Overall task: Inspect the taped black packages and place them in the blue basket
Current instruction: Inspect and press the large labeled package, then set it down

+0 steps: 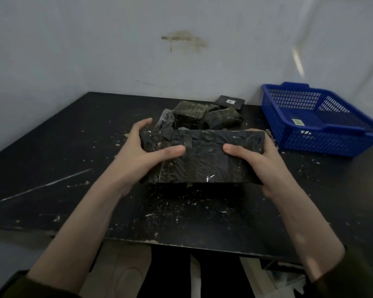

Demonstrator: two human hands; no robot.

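Observation:
A large black package (pixel 202 158) wrapped in shiny tape is held up over the middle of the black table (pixel 52 168). My left hand (pixel 146 151) grips its left end, thumb on the near face and fingers curled over the far edge. My right hand (pixel 252 160) grips the right end the same way. Behind it lies a pile of several smaller taped black packages (pixel 202 116). The blue basket (pixel 323 130) stands at the right, against the wall, with only a small label on its floor.
A flat black box with a white sticker (pixel 229 102) lies at the back by the wall. White walls close off the table at the back and both sides. The tabletop is scuffed and littered with tape scraps. The table's front edge is just below my forearms.

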